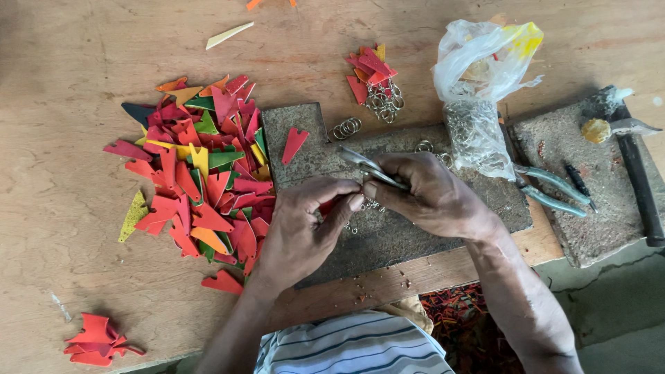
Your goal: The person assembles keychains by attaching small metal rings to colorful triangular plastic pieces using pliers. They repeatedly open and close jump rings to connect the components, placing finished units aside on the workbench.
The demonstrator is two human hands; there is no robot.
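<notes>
Two bare hands meet over the grey stone slab (pixel 415 235): the left hand (pixel 298 232) pinches a small red leather piece (pixel 327 206), light and flexible, best held by its edge, while the right hand (pixel 433 197) is closed around slim metal pliers (pixel 370 166).

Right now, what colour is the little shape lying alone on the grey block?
Red. The lone shape shows best in the head view.

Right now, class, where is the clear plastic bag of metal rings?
In the head view, the plastic bag lies upper right on the wooden table, beyond the right hand, just left of the grey-handled pliers.
</notes>
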